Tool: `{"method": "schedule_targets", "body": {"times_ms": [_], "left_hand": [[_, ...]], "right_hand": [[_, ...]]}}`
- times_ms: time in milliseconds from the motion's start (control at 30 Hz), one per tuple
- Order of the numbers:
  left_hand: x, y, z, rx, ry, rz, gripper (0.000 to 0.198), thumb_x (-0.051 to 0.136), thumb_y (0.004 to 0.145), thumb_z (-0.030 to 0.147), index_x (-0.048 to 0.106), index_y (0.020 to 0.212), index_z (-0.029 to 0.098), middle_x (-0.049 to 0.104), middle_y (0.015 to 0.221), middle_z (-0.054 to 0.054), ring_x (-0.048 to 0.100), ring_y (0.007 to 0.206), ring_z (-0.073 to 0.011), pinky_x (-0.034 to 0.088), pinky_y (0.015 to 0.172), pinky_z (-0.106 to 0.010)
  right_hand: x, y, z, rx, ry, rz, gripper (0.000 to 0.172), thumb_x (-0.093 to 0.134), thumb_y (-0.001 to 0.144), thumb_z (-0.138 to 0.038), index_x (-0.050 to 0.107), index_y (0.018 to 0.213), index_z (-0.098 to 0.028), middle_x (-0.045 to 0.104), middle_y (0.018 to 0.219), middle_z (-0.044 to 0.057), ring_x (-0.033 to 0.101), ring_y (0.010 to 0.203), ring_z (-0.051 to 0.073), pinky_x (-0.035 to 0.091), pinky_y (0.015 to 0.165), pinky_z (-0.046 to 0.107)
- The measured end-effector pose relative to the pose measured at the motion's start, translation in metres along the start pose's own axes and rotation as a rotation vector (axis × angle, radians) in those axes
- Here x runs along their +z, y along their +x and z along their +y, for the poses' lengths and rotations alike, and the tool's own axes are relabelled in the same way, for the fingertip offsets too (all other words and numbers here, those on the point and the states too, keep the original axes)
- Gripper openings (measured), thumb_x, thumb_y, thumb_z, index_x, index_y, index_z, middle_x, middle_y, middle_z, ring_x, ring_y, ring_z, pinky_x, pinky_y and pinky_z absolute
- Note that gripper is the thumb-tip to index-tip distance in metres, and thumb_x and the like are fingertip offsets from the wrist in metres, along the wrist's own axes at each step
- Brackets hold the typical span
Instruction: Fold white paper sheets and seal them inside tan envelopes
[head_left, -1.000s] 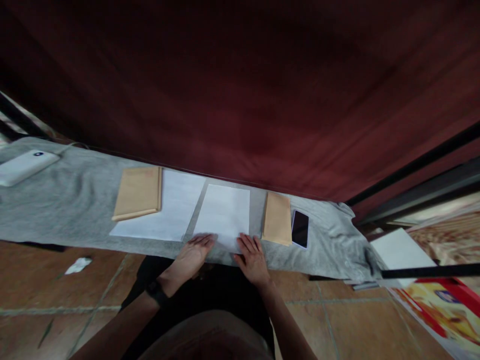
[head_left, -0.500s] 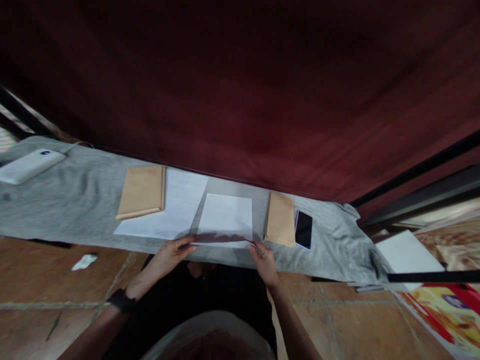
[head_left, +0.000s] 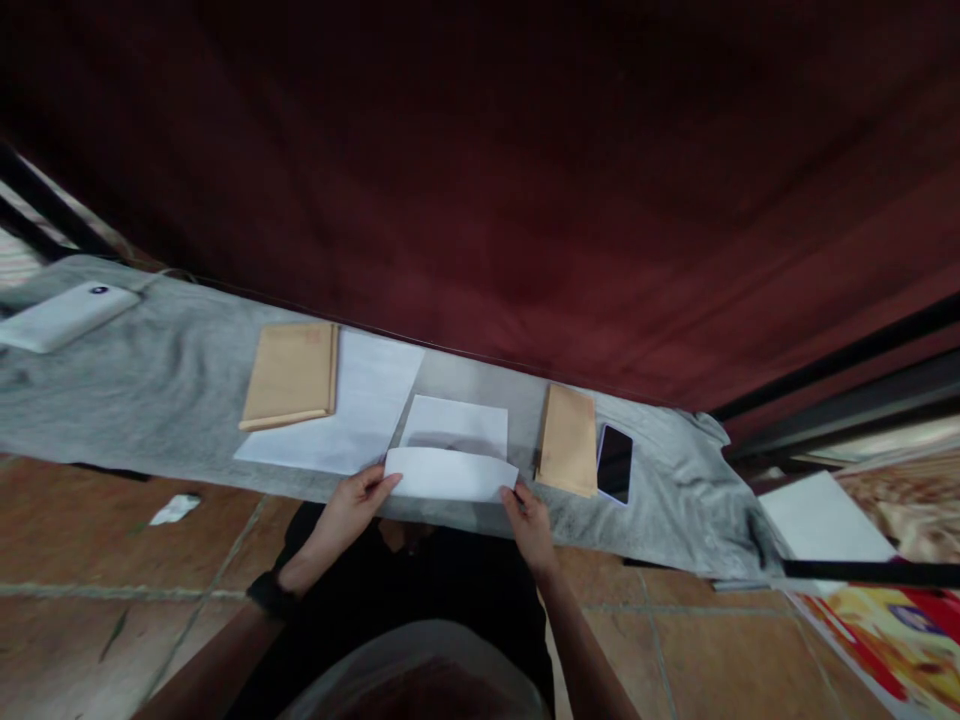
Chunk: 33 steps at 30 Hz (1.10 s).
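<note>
Between my two hands a white sheet of paper (head_left: 450,474) has its near part folded up and over. My left hand (head_left: 361,500) pinches its left end, thumb on top. At the right end my right hand (head_left: 528,515) grips it the same way. The sheet's flat far part lies on the grey cloth beyond the raised fold. Left of it, a larger white paper stack (head_left: 375,385) lies partly under several brown envelopes (head_left: 291,375). To the right of my right hand are more brown envelopes (head_left: 568,440).
A phone (head_left: 615,463) lies beside the right envelopes. The narrow bench carries a grey cloth (head_left: 180,370), with a white device (head_left: 71,315) and cable at its left end. A dark red curtain (head_left: 480,230) hangs behind. A crumpled white scrap (head_left: 175,509) is on the tiled floor.
The sheet's near edge has been lifted and turned away from me, so its broad white face now shows between my hands. Both hands keep their hold. The view has shifted slightly.
</note>
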<state>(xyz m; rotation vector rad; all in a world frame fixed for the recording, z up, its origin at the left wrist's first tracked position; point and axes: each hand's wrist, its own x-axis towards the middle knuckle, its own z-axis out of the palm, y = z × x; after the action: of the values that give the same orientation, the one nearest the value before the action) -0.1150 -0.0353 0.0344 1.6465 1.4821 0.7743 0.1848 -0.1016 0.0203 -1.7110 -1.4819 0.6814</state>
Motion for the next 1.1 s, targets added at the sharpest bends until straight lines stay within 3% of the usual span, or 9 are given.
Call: {"method": "schedule_targets", "body": {"times_ms": [100,200,400,700,1100], "left_hand": [[0.003,0.011,0.006,0.015,0.061,0.070,0.044,0.048,0.087,0.060,0.062,0.075,0.021,0.063,0.068,0.001,0.058,0.068,-0.0179,0.046,0.064,-0.026],[0.007,0.028,0.011,0.032,0.145,0.101,0.041,0.044,0.090,0.057,0.056,0.071,0.022,0.056,0.063,0.002,0.054,0.064,-0.0161,0.041,0.062,-0.025],[0.013,0.055,0.021,-0.055,0.406,0.092,0.036,0.040,0.097,0.047,0.064,0.086,0.022,0.068,0.073,-0.003,0.063,0.070,-0.0187,0.040,0.064,-0.026],[0.022,0.071,0.035,-0.080,0.712,0.092,0.039,0.037,0.101,0.043,0.068,0.102,0.020,0.075,0.090,-0.011,0.070,0.085,-0.0239,0.043,0.067,-0.029],[0.029,0.099,0.042,-0.090,0.822,0.117,0.042,0.034,0.101,0.038,0.067,0.110,0.013,0.074,0.093,-0.016,0.071,0.093,-0.0287,0.048,0.072,-0.034]], "right_hand": [[0.005,0.012,-0.001,0.010,-0.251,0.029,0.038,0.042,0.103,-0.040,0.073,0.091,-0.021,0.075,0.079,0.004,0.071,0.072,0.019,0.052,0.068,0.025],[0.011,0.027,-0.006,-0.016,-0.459,0.071,0.033,0.044,0.104,-0.034,0.073,0.095,-0.021,0.077,0.084,0.005,0.073,0.077,0.019,0.051,0.069,0.023],[0.020,0.048,-0.011,-0.008,-0.714,0.076,0.025,0.050,0.102,-0.029,0.072,0.100,-0.017,0.078,0.089,0.009,0.075,0.076,0.019,0.050,0.068,0.023],[0.029,0.065,-0.013,0.067,-0.815,0.087,0.029,0.050,0.104,-0.032,0.072,0.097,-0.014,0.076,0.078,0.013,0.074,0.072,0.021,0.052,0.067,0.027],[0.033,0.093,-0.016,0.105,-0.903,0.104,0.035,0.044,0.106,-0.035,0.070,0.106,-0.012,0.075,0.086,0.015,0.074,0.073,0.022,0.053,0.066,0.028]]}}
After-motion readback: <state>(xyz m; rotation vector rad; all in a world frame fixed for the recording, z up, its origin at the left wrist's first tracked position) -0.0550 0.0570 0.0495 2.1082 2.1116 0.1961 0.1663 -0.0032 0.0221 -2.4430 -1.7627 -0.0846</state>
